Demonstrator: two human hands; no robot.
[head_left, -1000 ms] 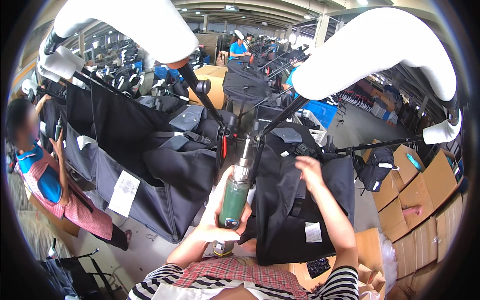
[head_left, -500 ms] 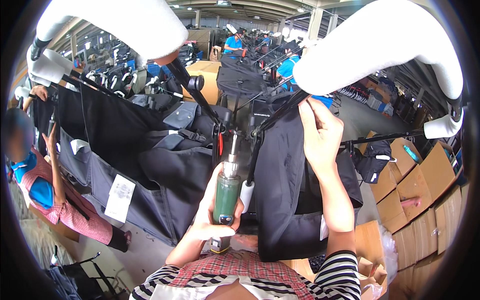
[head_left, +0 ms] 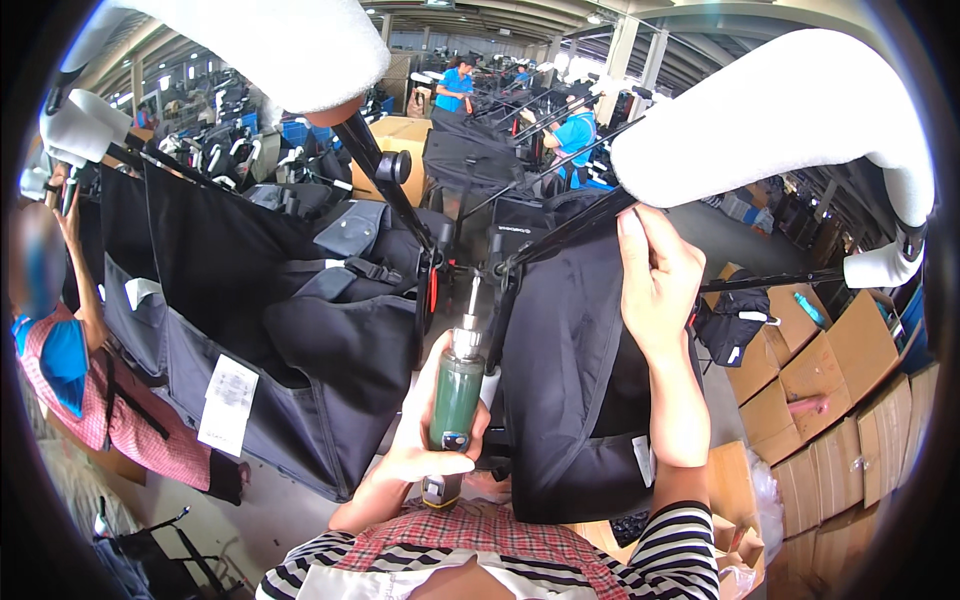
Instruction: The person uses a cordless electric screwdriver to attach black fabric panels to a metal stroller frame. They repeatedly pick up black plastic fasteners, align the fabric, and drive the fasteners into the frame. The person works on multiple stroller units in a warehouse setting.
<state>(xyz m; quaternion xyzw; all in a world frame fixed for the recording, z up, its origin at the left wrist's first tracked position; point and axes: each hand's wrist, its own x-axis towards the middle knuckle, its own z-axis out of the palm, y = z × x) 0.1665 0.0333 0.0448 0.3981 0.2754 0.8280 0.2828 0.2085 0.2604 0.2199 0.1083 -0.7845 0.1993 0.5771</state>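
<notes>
My left hand (head_left: 420, 435) is wrapped round the green body of a cordless screwdriver (head_left: 460, 395). Its silver bit points up toward the joint between two black frame tubes. Beside the right-hand tube (head_left: 570, 228), my right hand (head_left: 662, 285) has its fingertips pinched together, just under a white padded cover (head_left: 760, 120). What sits between those fingertips is too small to make out. Below this hand hangs black fabric (head_left: 560, 360) on the folding frame. To the left, another black fabric body (head_left: 340, 350) with a white paper label (head_left: 230, 400) hangs from a second padded tube (head_left: 375, 155).
A person in a checked apron (head_left: 130, 420) stands at the left, close to the frame. Open cardboard boxes (head_left: 830, 370) are stacked at the right. A large carton (head_left: 400, 135) and people in blue shirts are farther back, among many black frames.
My right hand, still pinched, appears slightly farther right and lower, along with the white cover. The screwdriver stays in my left hand. At the left, the other person's raised arm has shifted.
</notes>
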